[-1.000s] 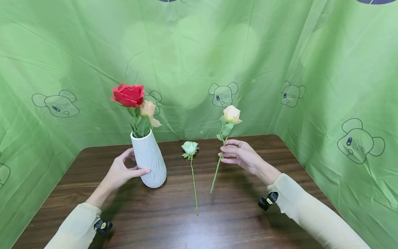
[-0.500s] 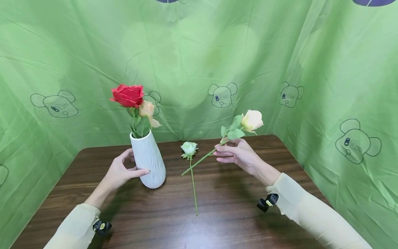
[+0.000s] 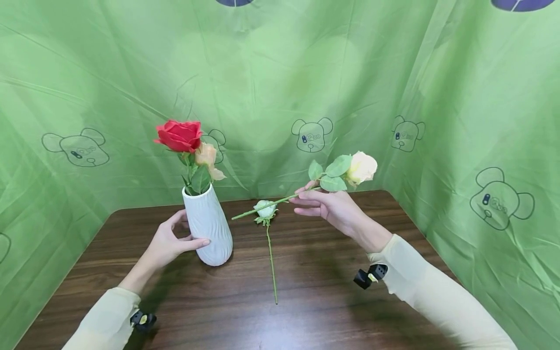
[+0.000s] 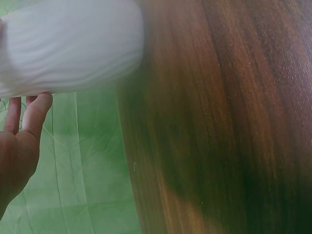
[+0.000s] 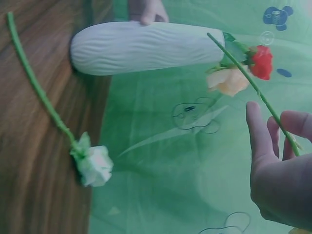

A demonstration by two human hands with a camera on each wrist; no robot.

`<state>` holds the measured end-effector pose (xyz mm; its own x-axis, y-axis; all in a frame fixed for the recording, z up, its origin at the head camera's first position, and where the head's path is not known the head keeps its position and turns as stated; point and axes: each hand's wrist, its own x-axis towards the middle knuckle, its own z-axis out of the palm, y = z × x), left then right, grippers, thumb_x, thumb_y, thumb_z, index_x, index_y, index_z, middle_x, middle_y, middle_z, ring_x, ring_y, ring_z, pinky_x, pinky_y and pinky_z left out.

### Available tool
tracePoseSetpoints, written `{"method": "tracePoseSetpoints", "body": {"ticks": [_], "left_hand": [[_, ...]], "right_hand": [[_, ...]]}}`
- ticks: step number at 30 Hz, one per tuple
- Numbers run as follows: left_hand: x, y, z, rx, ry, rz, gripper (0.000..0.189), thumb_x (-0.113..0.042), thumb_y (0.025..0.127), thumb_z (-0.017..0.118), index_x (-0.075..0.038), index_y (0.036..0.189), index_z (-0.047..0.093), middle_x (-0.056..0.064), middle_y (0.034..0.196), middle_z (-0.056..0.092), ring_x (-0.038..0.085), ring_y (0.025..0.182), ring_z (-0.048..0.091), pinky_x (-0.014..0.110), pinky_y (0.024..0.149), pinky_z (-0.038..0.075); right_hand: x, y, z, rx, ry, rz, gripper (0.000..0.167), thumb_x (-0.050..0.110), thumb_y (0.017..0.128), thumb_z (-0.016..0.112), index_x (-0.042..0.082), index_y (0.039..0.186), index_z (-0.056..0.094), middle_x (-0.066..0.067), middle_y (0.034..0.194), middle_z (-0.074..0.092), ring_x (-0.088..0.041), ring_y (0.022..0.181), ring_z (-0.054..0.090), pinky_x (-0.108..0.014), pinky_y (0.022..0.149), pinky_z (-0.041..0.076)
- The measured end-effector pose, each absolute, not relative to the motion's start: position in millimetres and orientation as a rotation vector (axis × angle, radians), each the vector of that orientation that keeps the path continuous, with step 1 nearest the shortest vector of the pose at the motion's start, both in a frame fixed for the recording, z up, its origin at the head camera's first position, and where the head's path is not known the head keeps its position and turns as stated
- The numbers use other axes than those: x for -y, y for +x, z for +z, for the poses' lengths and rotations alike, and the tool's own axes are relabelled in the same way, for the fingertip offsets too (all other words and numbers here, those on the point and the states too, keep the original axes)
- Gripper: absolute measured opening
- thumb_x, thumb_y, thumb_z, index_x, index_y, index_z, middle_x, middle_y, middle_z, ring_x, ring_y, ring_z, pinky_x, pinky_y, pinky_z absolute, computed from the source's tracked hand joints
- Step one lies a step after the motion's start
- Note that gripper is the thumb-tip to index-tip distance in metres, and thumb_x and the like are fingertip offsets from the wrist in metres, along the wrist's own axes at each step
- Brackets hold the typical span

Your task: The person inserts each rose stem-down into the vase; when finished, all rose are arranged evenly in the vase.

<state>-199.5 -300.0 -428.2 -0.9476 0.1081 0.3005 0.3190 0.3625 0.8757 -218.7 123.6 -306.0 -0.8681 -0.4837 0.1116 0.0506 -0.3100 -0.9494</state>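
Note:
My left hand (image 3: 168, 241) grips the white ribbed vase (image 3: 209, 226) from its left side, thumb across the front. A red rose (image 3: 179, 136) and a peach rose (image 3: 206, 154) stand in the vase. With the fingertips of my right hand (image 3: 334, 208) I pinch the stem of a cream rose (image 3: 362, 167); its bloom points right, its bare stem end left towards the vase. In the right wrist view that stem (image 5: 261, 92) overlaps the vase mouth and blooms. Below the held stem, a white-green rose (image 3: 265, 210) lies on the table.
The brown wooden table (image 3: 315, 311) is enclosed by a green cloth (image 3: 262, 87) printed with bear faces, close behind its far edge. A small black device (image 3: 371, 276) sits at my right wrist, another black device (image 3: 143, 321) at the left.
The cream rose has turned from nearly upright to nearly level, its stem end swinging left and up towards the vase. My right hand has risen slightly leftward; the left hand and vase stay put.

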Motion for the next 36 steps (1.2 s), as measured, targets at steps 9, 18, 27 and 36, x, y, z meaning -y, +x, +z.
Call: {"method": "tracePoseSetpoints", "body": {"ticks": [9, 18, 27, 36], "left_hand": [[299, -198, -426, 2.420, -0.389, -1.638, 0.076, -0.011, 0.073, 0.093, -0.010, 0.139, 0.055, 0.010, 0.118, 0.062, 0.018, 0.105, 0.060, 0.028, 0.087, 0.061], [299, -197, -427, 2.435, -0.386, -1.620, 0.076, -0.012, 0.074, 0.093, -0.011, 0.140, 0.055, 0.008, 0.119, 0.063, 0.018, 0.105, 0.060, 0.027, 0.085, 0.061], [299, -198, -426, 2.423, -0.390, -1.634, 0.076, -0.011, 0.073, 0.094, -0.010, 0.139, 0.055, 0.010, 0.118, 0.062, 0.019, 0.105, 0.059, 0.029, 0.086, 0.061], [300, -200, -429, 2.423, -0.388, -1.641, 0.076, -0.012, 0.074, 0.093, -0.008, 0.139, 0.055, 0.011, 0.117, 0.062, 0.019, 0.105, 0.060, 0.028, 0.087, 0.061]], "right_hand": [[-117, -219, -283, -1.557, -0.603, -2.287, 0.010, -0.002, 0.099, 0.058, 0.004, 0.099, 0.067, -0.013, 0.115, 0.063, -0.033, 0.114, 0.066, -0.051, 0.100, 0.054], [-108, -220, -268, -1.536, -0.612, -2.302, 0.010, -0.003, 0.098, 0.058, 0.006, 0.099, 0.063, -0.010, 0.113, 0.063, -0.039, 0.120, 0.061, -0.054, 0.104, 0.050], [-100, -222, -252, -1.511, -0.633, -2.322, 0.010, -0.003, 0.098, 0.059, 0.007, 0.102, 0.059, -0.009, 0.109, 0.063, -0.034, 0.111, 0.067, -0.052, 0.102, 0.053], [-84, -226, -244, -1.456, -0.642, -2.374, 0.010, -0.006, 0.098, 0.056, 0.003, 0.103, 0.057, -0.009, 0.105, 0.063, -0.033, 0.108, 0.067, -0.049, 0.105, 0.052]]}}
